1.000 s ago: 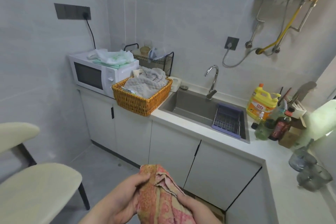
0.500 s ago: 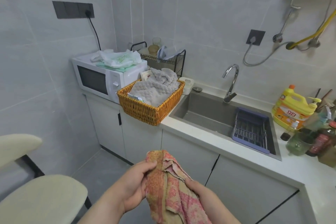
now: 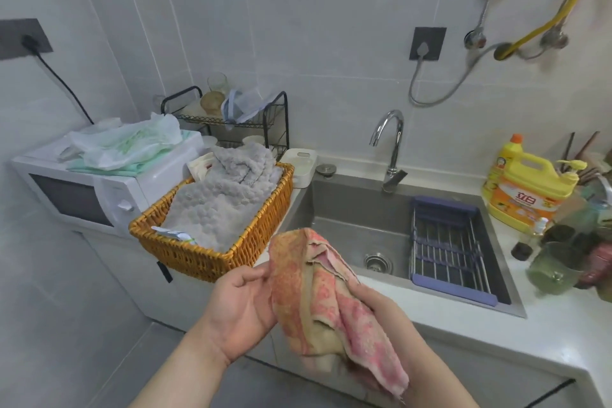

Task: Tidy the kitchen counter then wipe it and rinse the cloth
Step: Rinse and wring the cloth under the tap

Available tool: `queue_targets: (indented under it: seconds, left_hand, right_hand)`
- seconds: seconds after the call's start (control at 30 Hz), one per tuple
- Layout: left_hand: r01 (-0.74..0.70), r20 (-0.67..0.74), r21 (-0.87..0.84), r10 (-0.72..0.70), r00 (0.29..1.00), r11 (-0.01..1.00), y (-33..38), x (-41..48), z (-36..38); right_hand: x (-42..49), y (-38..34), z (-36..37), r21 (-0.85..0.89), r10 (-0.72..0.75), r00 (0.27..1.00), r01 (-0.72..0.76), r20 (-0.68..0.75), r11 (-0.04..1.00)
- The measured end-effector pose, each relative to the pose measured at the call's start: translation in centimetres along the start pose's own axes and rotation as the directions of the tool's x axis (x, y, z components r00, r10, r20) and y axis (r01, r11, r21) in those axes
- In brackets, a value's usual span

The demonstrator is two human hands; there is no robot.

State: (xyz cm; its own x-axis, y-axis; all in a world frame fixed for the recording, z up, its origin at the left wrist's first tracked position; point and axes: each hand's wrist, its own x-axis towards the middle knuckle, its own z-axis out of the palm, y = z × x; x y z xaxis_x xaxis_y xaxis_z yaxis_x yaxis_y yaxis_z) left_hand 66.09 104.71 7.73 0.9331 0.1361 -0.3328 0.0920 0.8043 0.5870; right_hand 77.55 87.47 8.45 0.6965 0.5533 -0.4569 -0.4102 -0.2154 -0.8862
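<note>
Kitchen counter (image 3: 559, 328) cluttered with wicker basket (image 3: 212, 253) and detergent jug (image 3: 523, 190); my left hand (image 3: 240, 311) and right hand (image 3: 384, 308) grip the pink cloth (image 3: 314, 288) before the sink (image 3: 351, 209). Tidying, wiping, rinsing apparently all remain.

microwave (image 3: 71, 199): left | wall socket (image 3: 427, 43): plugged | yellow hose (image 3: 526, 40): upper right

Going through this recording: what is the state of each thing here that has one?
cloth, bunched, held in both hands
left hand, holds cloth
right hand, grips cloth
faucet, no water running
sink rack, empty
microwave, door shut
wicker basket, holds grey towel
detergent bottle, upright
</note>
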Motion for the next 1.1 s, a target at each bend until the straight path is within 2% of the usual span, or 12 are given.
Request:
queue_targets:
  seconds: [0.03, 0.07, 0.13, 0.3, 0.4, 0.47, 0.5, 0.53, 0.63, 0.73, 0.87, 1.1]
  left_hand:
    - [0.012, 0.021, 0.005, -0.012, 1.0, 1.0, -0.1, 1.0, 0.4]
    - [0.02, 0.022, 0.039, -0.021, 1.0, 0.999, -0.3, 2.0, 1.0]
    - [0.005, 0.026, 0.099, -0.007, 1.0, 0.995, -0.6, 3.8, 2.4]
    - [-0.012, -0.027, 0.164, 0.017, 0.999, 0.986, 0.3, 8.8, 4.5]
    - [0.096, -0.093, 0.217, -0.077, 0.993, 0.971, 1.2, 12.2, 4.6]
    - [0.188, -0.106, 0.186, -0.171, 0.98, 0.964, 1.7, 14.5, 4.6]
    - [0.229, -0.096, 0.152, -0.216, 0.972, 0.961, 2.2, 15.6, 4.5]
    - [0.268, -0.075, 0.113, -0.261, 0.962, 0.957, 2.7, 16.7, 4.6]
    - [0.349, 0.036, 0.041, -0.351, 0.936, 0.936, 4.3, 20.6, 4.6]
    - [0.349, 0.06, 0.058, -0.352, 0.934, 0.935, 5.6, 25.1, 4.3]
    - [0.339, -0.011, 0.048, -0.339, 0.941, 0.94, 6.8, 30.8, 4.2]
    - [0.367, 0.02, 0.041, -0.368, 0.93, 0.929, 6.8, 36.6, 4.7]
  right_hand:
    - [0.7, -0.5, -0.8, 0.111, 0.07, 0.997, -0.072, 0.021, 0.991]
    - [1.4, 0.1, -1.3, 0.235, 0.064, 0.991, -0.091, 0.12, 0.968]
    - [2.4, 0.2, -1.4, 0.416, 0.066, 0.986, -0.124, 0.15, 0.901]
    - [6.0, -1.2, -3.6, 0.435, 0.058, 0.998, -0.063, 0.026, 0.898]
    - [9.7, -1.1, -6.5, 0.445, -0.043, 0.999, 0.024, 0.033, 0.895]
    - [8.4, -2.8, -5.1, 0.477, 0.0, 0.998, 0.027, -0.055, 0.878]
    - [8.8, -4.3, -4.2, 0.459, 0.094, 0.995, -0.072, -0.025, 0.885]
    - [9.4, -4.1, -4.2, 0.466, 0.098, 0.995, -0.087, 0.0, 0.881]
    - [13.0, -4.6, -4.6, 0.432, 0.057, 0.995, -0.016, -0.082, 0.902]
    - [17.1, -6.2, -4.7, 0.26, 0.011, 0.962, 0.063, -0.272, 0.964]
    - [21.0, -7.3, -5.6, 0.112, 0.001, 0.908, 0.05, -0.419, 0.992]
    - [24.9, -7.8, -7.9, -0.036, 0.056, 0.836, -0.09, -0.546, 0.995]
